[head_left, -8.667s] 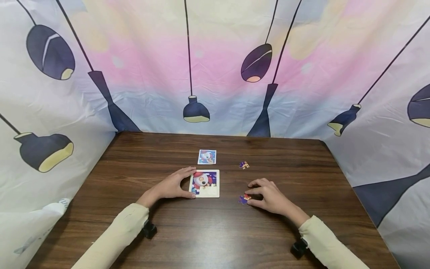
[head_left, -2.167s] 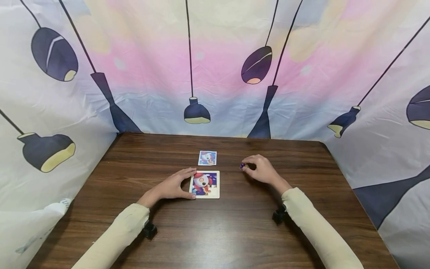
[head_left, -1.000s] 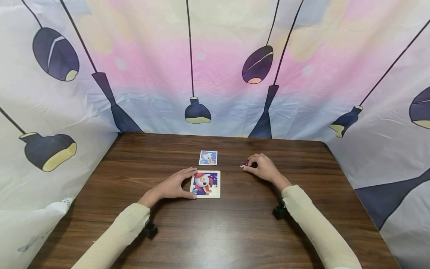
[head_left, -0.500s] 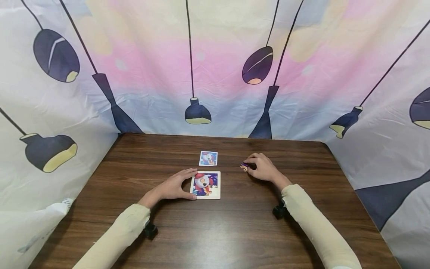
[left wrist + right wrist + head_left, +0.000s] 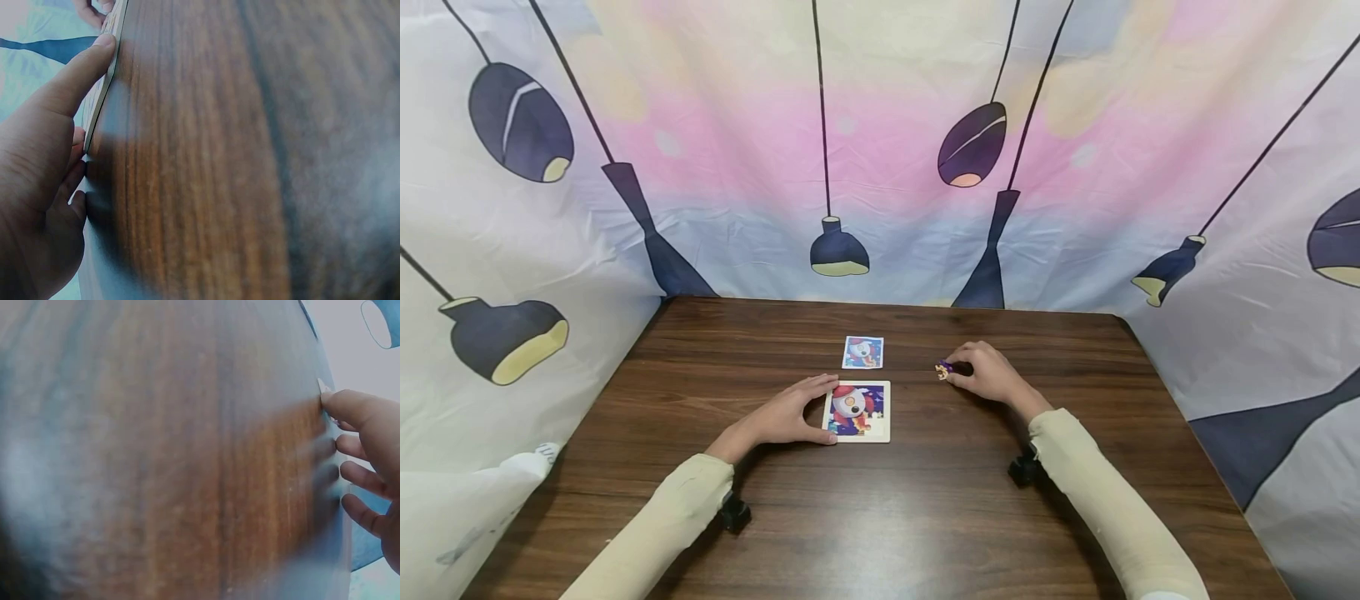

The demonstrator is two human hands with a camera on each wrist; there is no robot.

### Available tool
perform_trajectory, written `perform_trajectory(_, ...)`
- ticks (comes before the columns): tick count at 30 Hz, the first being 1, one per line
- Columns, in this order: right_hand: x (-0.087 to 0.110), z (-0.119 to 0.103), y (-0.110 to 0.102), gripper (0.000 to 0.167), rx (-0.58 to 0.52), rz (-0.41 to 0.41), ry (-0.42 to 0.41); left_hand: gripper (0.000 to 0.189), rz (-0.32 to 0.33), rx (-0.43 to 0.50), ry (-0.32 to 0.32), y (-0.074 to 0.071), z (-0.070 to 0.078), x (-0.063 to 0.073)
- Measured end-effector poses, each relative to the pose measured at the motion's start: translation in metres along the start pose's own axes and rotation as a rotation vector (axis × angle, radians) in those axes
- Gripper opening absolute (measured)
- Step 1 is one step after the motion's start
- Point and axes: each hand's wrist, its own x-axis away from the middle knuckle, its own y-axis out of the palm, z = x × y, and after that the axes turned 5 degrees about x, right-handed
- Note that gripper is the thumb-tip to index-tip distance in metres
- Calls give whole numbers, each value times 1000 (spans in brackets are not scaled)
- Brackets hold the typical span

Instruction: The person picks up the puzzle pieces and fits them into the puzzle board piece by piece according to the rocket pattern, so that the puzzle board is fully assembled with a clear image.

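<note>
A square jigsaw puzzle [image 5: 853, 410] in a pale frame lies on the table in the head view, showing a round white-and-red figure on purple. Bare tray shows at its lower right. My left hand [image 5: 784, 410] holds the frame at its left side, fingers at the upper corner and thumb at the lower. In the left wrist view the thumb [image 5: 87, 65] lies on the frame's edge. To the right, my right hand [image 5: 988, 372] pinches a small purple-and-yellow jigsaw piece [image 5: 942, 372] between thumb and forefinger, just above or on the table; its other fingers are loosely bent.
A small picture card [image 5: 862, 352] with the same figure lies just behind the puzzle. The dark wood table [image 5: 880, 517] reaches back to a hanging cloth [image 5: 737, 167] printed with lamps, which encloses the back and sides.
Earlier, my right hand was at a nearer piece, now gone from that spot; the puzzle's lower row has gained a piece. The hand then went to the farther piece, which has since turned in its fingertips.
</note>
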Motion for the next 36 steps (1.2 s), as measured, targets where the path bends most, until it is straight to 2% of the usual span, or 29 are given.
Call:
perform_trajectory(10,4,-4,1,33,-18,91,-44,105,-1,2,-5,0,1,2)
perform_trajectory(15,5,-19,-1,33,-34,145,-79,105,3,3,2,0,1,2)
perform_trajectory(22,7,-43,2,31,-32,179,-110,105,4,5,5,0,-1,1)
perform_trajectory(36,13,-86,15,31,-55,188,-138,106,-3,-2,14,0,-1,-1)
